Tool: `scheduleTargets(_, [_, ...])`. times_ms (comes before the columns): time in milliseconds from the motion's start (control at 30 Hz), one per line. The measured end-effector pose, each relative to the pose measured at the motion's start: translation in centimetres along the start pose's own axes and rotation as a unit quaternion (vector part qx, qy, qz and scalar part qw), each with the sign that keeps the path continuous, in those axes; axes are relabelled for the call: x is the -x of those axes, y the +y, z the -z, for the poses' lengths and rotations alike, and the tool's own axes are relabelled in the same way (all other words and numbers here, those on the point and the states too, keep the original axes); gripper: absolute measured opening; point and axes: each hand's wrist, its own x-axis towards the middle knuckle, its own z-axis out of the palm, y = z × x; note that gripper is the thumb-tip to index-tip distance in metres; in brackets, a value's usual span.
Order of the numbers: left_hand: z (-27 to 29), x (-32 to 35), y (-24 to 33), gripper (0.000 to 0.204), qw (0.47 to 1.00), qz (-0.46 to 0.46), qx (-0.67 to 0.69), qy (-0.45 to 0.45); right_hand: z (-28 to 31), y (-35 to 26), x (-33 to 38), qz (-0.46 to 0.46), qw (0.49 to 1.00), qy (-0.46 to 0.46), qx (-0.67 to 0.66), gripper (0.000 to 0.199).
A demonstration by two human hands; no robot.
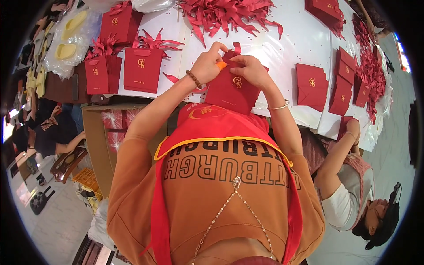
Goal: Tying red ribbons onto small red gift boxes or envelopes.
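Note:
In front of me a red paper gift bag (230, 90) with a gold emblem leans against the table edge, its top away from me. A red ribbon (237, 47) sticks up past its top edge. My left hand (206, 66) is closed at the bag's upper left, fingers bent around the top edge. Something orange (221, 65), like a finger cover, shows at one of its fingers. My right hand (251, 70) pinches at the top edge on the other side, close to the ribbon. The fingertips partly hide what they grip.
A heap of red ribbons (227, 15) lies at the far side of the white table (282, 66). Finished-looking ribboned bags (143, 68) stand left; flat red bags (311, 84) are stacked right. A cardboard box (95, 132) sits below left. A co-worker's hand (352, 128) works at right.

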Motion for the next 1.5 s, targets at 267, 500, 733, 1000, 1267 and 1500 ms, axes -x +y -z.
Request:
scheduleTargets(267, [0.4, 0.1, 0.4, 0.035, 0.992, 0.046, 0.114, -0.038, 0.2, -0.7, 0.5, 0.010, 1.000, -0.001, -0.003, 0.036])
scheduleTargets(500, [-0.1, 0.4, 0.4, 0.038, 0.999, -0.033, -0.039, 0.000, -0.3, -0.1, -0.2, 0.047, 0.998, 0.007, 0.045, 0.035])
scheduleTargets(733, [1.0, 0.8, 0.1, 0.042, 0.998, -0.044, -0.025, -0.023, -0.1, -0.1, -0.4, 0.027, 0.999, -0.028, 0.023, 0.035])
scheduleTargets(1000, [0.8, 0.7, 0.5, 0.044, 0.999, 0.006, 0.021, -0.025, -0.4, 0.2, -0.9, 0.036, 0.998, -0.026, 0.036, 0.036])
scheduleTargets(1267, [-0.2, 0.6, 1.5, 0.044, 0.982, -0.060, -0.181, 0.004, -1.3, -1.0, -0.5, 0.086, 0.983, 0.029, 0.160, 0.029])
scheduleTargets(1500, [1.2, 0.1, 0.0, 0.044, 0.998, 0.049, -0.001, -0.049, -2.1, -1.9, 0.4, 0.103, 0.961, 0.077, 0.246, 0.025])
